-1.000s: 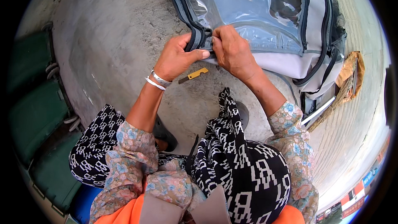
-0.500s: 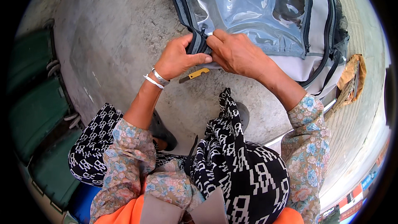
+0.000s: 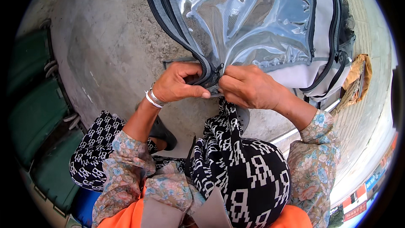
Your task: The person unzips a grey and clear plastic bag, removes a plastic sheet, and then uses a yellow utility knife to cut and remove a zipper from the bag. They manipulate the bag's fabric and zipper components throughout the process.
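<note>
A grey bag with a large clear plastic panel lies on the ground ahead of me. A dark zipper runs along its left edge and curves in at the near corner. My left hand is closed on this zipper edge, its fingers behind the fabric and the thumb in front. My right hand pinches the bag's near edge just right of the zipper slider. Its fingertips hide what exactly lies between them. The plastic creases toward the pinched corner.
Green bins with wheels line the left side. A tan cloth-like piece lies beyond the bag at the right. My patterned trouser legs and a dark shoe are close below my hands on the concrete ground.
Both hands have drawn the bag's near corner toward me, and its left edge has swung outward to the left. The yellow folding knife seen before on the ground is now hidden.
</note>
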`<action>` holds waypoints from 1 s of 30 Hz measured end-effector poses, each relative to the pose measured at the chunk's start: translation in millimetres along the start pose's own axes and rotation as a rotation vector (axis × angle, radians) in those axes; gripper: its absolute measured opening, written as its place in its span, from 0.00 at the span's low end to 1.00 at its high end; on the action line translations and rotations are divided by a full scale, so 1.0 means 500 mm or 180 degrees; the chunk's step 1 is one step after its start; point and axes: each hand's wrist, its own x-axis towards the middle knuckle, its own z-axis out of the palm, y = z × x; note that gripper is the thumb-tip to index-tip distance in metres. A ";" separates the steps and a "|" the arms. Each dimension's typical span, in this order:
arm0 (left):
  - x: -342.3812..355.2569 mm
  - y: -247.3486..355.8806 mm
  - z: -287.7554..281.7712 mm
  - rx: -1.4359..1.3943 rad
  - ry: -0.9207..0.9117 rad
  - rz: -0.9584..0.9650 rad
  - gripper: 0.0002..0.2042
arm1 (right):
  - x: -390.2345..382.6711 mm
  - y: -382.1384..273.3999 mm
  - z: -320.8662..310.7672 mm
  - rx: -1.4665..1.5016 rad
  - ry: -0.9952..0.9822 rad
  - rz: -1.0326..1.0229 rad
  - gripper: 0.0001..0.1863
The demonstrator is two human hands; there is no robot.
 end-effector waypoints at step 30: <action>0.017 -0.023 0.015 -0.0151 0.1265 0.0157 0.08 | 0.054 0.026 -0.011 0.0590 0.0586 0.1283 0.11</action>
